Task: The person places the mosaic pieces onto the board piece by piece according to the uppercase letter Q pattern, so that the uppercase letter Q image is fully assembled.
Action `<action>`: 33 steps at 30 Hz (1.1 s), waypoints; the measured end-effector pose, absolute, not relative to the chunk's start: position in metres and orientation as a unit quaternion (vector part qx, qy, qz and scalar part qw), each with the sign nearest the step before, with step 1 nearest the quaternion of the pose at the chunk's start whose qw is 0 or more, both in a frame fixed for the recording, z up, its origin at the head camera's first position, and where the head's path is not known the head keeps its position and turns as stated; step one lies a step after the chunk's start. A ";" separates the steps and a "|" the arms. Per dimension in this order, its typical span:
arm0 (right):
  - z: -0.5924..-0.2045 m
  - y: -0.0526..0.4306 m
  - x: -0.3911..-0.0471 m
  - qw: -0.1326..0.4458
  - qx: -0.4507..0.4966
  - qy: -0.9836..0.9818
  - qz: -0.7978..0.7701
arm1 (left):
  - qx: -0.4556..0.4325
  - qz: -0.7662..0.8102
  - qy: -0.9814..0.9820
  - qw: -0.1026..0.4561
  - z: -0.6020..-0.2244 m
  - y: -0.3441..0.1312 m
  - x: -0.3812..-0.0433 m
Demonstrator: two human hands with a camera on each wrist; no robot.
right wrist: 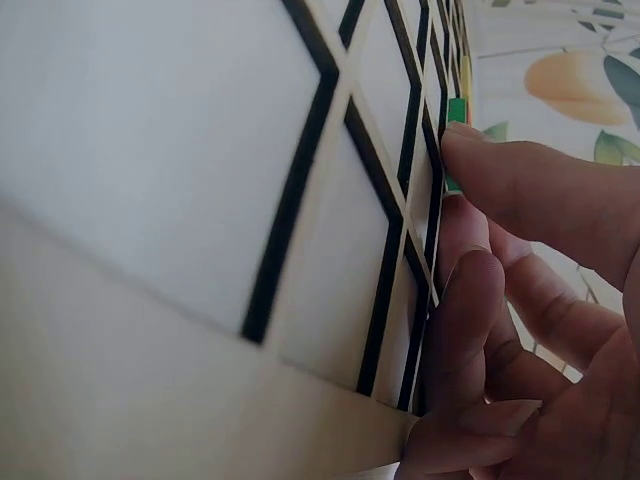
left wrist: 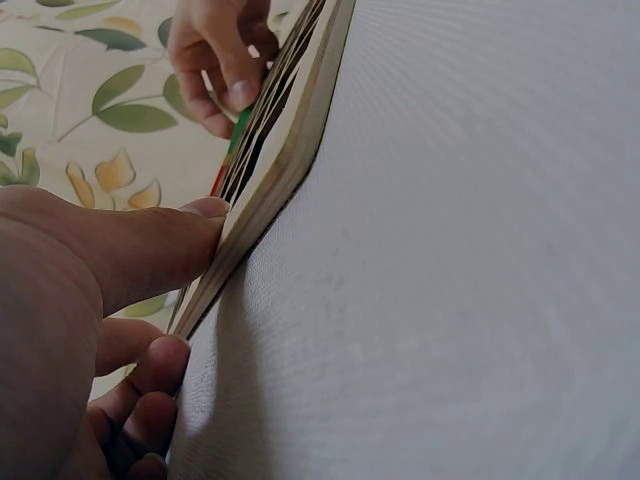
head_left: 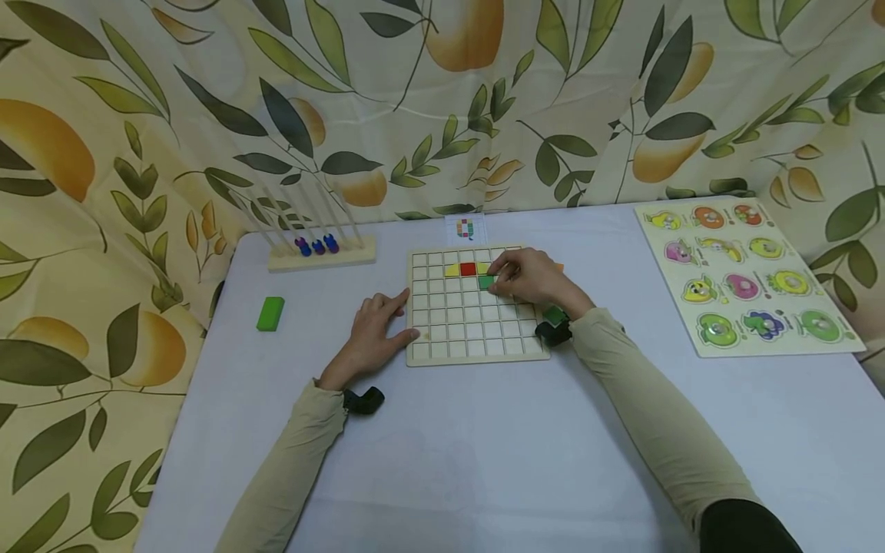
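A wooden grid board (head_left: 442, 355) with white squares lies on the table. My right hand (head_left: 527, 275) pinches a green square tile (head_left: 486, 283) between thumb and fingers at the grid; the right wrist view shows the tile (right wrist: 457, 112) at the fingertips. Just above it, a yellow tile (head_left: 452, 270), a red tile (head_left: 468, 269) and another yellow tile (head_left: 482, 268) sit in one row. An orange piece (head_left: 559, 267) shows partly behind the right hand. My left hand (head_left: 373, 332) touches the board's left side, its thumb at the edge in the left wrist view (left wrist: 150, 250).
Behind the board stands a small card (head_left: 465, 229) with a coloured square pattern. At the back left is a wooden peg stand (head_left: 321, 257) with blue and purple beads. A green block (head_left: 270, 314) lies at left, and a fruit puzzle board (head_left: 750, 276) at right.
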State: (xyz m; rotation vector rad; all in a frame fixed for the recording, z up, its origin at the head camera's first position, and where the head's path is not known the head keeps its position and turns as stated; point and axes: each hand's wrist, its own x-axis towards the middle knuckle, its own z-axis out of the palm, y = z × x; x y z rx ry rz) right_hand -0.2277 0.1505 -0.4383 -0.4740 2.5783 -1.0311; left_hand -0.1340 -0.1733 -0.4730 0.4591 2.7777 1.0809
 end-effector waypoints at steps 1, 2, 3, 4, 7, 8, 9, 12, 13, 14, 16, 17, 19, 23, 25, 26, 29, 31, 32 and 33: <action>-0.438 0.150 -0.228 0.162 -0.164 0.904 -0.361 | 0.150 0.358 0.919 0.064 -0.473 -0.173 -0.134; -0.438 0.150 -0.228 0.162 -0.163 0.904 -0.360 | 0.149 0.357 0.920 0.064 -0.474 -0.173 -0.134; -0.439 0.150 -0.229 0.162 -0.160 0.905 -0.359 | 0.148 0.357 0.920 0.064 -0.474 -0.173 -0.134; -0.439 0.150 -0.229 0.163 -0.158 0.905 -0.359 | 0.147 0.357 0.920 0.064 -0.475 -0.173 -0.134; -0.440 0.149 -0.228 0.166 -0.153 0.905 -0.362 | 0.148 0.353 0.922 0.063 -0.476 -0.174 -0.134; -0.440 0.149 -0.228 0.167 -0.152 0.905 -0.362 | 0.149 0.352 0.922 0.063 -0.477 -0.174 -0.133; -0.440 0.150 -0.228 0.167 -0.151 0.905 -0.362 | 0.149 0.352 0.922 0.063 -0.477 -0.174 -0.133; -0.440 0.150 -0.228 0.169 -0.148 0.903 -0.365 | 0.150 0.353 0.921 0.062 -0.477 -0.174 -0.133; -0.440 0.150 -0.228 0.171 -0.148 0.903 -0.366 | 0.150 0.354 0.921 0.062 -0.477 -0.174 -0.133; -0.439 0.150 -0.228 0.172 -0.147 0.902 -0.367 | 0.149 0.355 0.921 0.063 -0.476 -0.174 -0.133; -0.439 0.150 -0.228 0.176 -0.146 0.901 -0.369 | 0.149 0.355 0.920 0.065 -0.476 -0.174 -0.133; -0.439 0.150 -0.228 0.177 -0.146 0.900 -0.370 | 0.150 0.356 0.920 0.066 -0.476 -0.174 -0.133; -0.439 0.150 -0.228 0.180 -0.145 0.900 -0.370 | 0.150 0.355 0.920 0.066 -0.476 -0.175 -0.132; -0.438 0.150 -0.229 0.181 -0.143 0.898 -0.374 | 0.147 0.357 0.920 0.067 -0.475 -0.175 -0.132; -0.437 0.149 -0.229 0.183 -0.141 0.897 -0.378 | 0.146 0.359 0.919 0.069 -0.475 -0.175 -0.133; -0.436 0.149 -0.229 0.184 -0.141 0.895 -0.380 | 0.146 0.361 0.918 0.069 -0.474 -0.175 -0.133; -0.435 0.150 -0.230 0.191 -0.143 0.892 -0.384 | 0.148 0.363 0.917 0.069 -0.474 -0.174 -0.134; -0.434 0.152 -0.231 0.196 -0.147 0.889 -0.386 | 0.150 0.361 0.918 0.066 -0.475 -0.174 -0.135; -0.434 0.154 -0.232 0.197 -0.149 0.889 -0.386 | 0.149 0.361 0.918 0.065 -0.475 -0.174 -0.135; -0.433 0.156 -0.232 0.198 -0.150 0.889 -0.385 | 0.150 0.360 0.919 0.064 -0.475 -0.174 -0.135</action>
